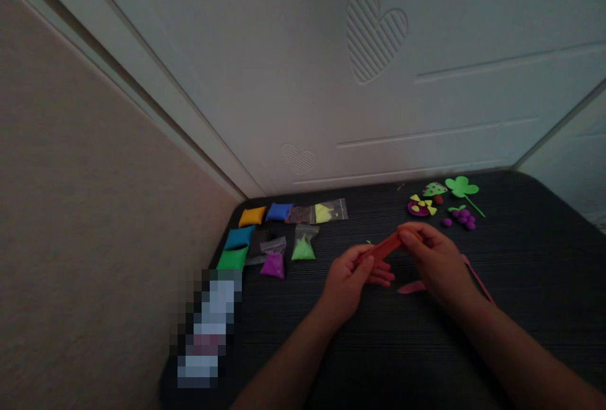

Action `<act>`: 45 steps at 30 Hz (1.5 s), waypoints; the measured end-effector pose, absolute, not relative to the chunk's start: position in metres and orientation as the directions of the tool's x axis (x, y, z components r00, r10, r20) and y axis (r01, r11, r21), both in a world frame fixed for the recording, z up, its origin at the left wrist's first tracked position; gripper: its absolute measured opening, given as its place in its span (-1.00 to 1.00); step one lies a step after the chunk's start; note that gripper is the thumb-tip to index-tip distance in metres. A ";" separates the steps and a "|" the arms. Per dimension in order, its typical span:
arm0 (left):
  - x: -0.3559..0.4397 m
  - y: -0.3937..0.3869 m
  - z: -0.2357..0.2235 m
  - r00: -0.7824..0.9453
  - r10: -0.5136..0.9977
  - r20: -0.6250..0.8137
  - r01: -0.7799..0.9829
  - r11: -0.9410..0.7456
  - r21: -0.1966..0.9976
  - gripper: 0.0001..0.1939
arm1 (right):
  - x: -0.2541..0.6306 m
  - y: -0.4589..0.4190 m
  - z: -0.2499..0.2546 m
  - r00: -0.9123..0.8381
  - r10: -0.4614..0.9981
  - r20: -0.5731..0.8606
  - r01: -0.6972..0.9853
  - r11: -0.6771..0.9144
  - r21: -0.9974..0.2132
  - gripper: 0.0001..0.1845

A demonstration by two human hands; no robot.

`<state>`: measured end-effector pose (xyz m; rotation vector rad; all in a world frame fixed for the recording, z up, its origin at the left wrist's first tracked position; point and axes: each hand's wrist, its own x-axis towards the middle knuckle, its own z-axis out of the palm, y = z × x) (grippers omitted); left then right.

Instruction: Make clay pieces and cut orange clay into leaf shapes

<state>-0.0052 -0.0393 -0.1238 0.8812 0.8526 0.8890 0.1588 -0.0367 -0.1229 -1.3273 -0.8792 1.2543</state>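
Observation:
Between my two hands stretches a red-orange strip of modelling clay (387,246), held above the table; whether it is still wrapped I cannot make out. My left hand (353,277) pinches its lower left end with the thumb, the other fingers reaching out beneath. At the upper right end, my right hand (438,262) grips it between thumb and fingers. Below my right hand lie a pink modelling tool (411,287) and a second thin pink tool (479,281), both partly hidden by the hand and forearm.
Bags of coloured clay, among them a purple one (273,263) and a light green one (303,247), lie on the dark table (293,328) at left. Finished clay shapes stand back right: a green clover (461,187), purple grapes (464,217) and a purple dish (417,210). A white panel (284,82) rises behind.

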 end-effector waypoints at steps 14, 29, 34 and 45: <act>0.002 -0.047 -0.124 0.390 0.895 -0.214 -0.621 0.427 0.657 -0.61 | 0.145 -0.046 -0.128 0.037 0.960 0.279 0.440 0.235 -0.867 -0.87; -0.003 -0.045 -0.120 0.353 0.904 -0.239 -0.206 0.325 0.923 -0.70 | 0.155 -0.046 -0.113 0.140 0.969 -0.202 0.120 -0.219 -0.968 -0.62; -0.002 -0.043 -0.122 0.264 0.933 -0.244 -0.270 0.314 0.910 -0.66 | 0.150 -0.049 -0.116 -0.028 0.987 0.159 0.341 0.159 -0.927 -0.79; -0.003 -0.040 -0.114 0.309 0.896 -0.318 -0.703 0.441 0.558 -0.85 | 0.135 -0.058 -0.128 -0.369 0.649 0.665 0.535 0.734 -0.419 -0.72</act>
